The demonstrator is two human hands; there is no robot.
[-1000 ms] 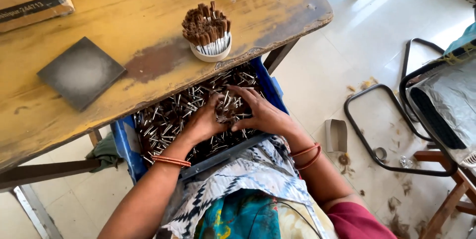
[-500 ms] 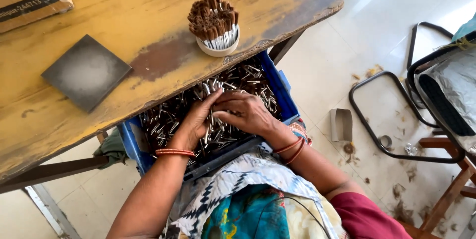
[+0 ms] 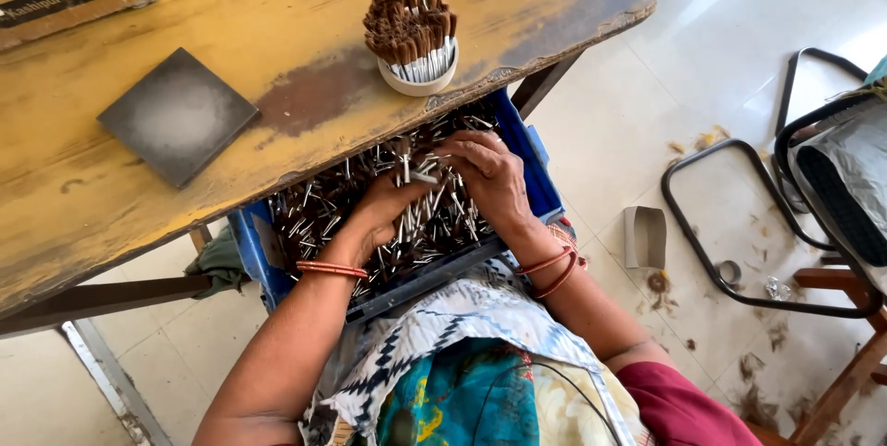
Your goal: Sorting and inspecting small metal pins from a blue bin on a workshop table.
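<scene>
in the lap, a blue crate [image 3: 531, 146] of short dark sticks with silvery ends [image 3: 323, 210] sits under the table edge. the left hand [image 3: 383, 206] is closed on a small upright bunch [image 3: 407, 169] at centre; the right hand [image 3: 490, 173], at three o'clock of it, lies fingers spread, gripping nothing. this looks like gathering; next calls for evening the ends. at twelve o'clock, a white cup [image 3: 420, 81] of sticks on the wooden table [image 3: 277, 2]

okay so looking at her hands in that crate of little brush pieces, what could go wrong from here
The blue crate sits on the lap, partly under the table edge, so a shift could tip it. The left hand and right hand dig through loose metal-tipped pieces, which might prick fingers. The full white cup stands near the table edge and could be knocked off.
</scene>
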